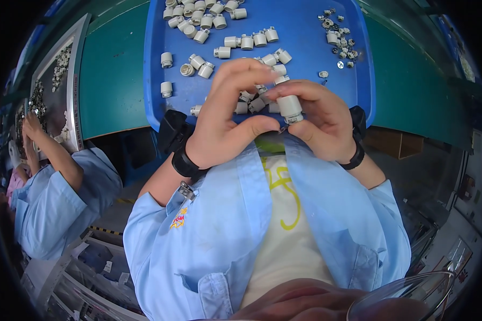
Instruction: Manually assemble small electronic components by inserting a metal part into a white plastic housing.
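Observation:
In my right hand (322, 119) is a white cylindrical socket-like piece (290, 107), gripped between the thumb and fingers. Its narrower end, with some metal showing, points down toward my body. My left hand (225, 109) is beside it with the fingers arched and the thumb stretched toward the piece. A gap shows between that thumb and the fingers, and I see nothing held there. Both hands are over the near edge of a blue tray (300, 51). More white pieces (246, 42) lie under and beyond my hands, partly hidden by the fingers.
Small metal-and-white parts (344, 45) are scattered at the tray's right side. A green tabletop (115, 69) extends on both sides. At the left, another person's arm (59, 152) reaches into a metal-rimmed tray (76, 85) of small parts. An open cardboard box (396, 143) sits below the table edge.

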`<action>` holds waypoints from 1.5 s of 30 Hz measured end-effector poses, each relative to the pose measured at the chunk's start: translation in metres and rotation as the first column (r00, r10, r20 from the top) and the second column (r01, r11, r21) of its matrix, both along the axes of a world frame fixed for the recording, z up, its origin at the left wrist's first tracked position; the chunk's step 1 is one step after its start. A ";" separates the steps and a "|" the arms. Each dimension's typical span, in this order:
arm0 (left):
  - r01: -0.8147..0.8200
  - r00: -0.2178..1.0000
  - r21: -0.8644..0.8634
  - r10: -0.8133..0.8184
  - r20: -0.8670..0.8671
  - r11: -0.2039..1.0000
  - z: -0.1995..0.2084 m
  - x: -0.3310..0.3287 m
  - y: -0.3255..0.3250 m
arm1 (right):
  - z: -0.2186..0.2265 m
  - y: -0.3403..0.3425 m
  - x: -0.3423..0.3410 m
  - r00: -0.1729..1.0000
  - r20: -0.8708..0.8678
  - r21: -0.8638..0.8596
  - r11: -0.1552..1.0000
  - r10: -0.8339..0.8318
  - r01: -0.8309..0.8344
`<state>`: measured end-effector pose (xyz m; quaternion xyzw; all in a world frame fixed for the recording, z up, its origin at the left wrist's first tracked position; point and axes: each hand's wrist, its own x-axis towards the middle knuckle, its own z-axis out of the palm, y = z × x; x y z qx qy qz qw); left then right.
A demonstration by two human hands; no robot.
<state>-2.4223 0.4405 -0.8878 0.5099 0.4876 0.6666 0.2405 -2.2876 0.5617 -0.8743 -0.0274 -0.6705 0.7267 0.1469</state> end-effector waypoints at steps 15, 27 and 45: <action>0.355 0.854 -0.067 -0.294 0.430 0.932 0.007 0.028 0.006 | -0.002 0.012 -0.001 0.924 -0.381 0.620 0.734 -0.030 0.279; 0.328 0.891 0.001 -0.310 0.332 0.945 0.002 0.035 0.002 | 0.005 -0.005 0.009 0.911 -0.404 0.601 0.729 -0.077 0.328; 0.274 0.852 0.010 -0.248 0.461 0.962 0.009 0.038 -0.007 | -0.005 -0.011 0.014 0.971 -0.229 0.213 0.977 0.065 -0.015</action>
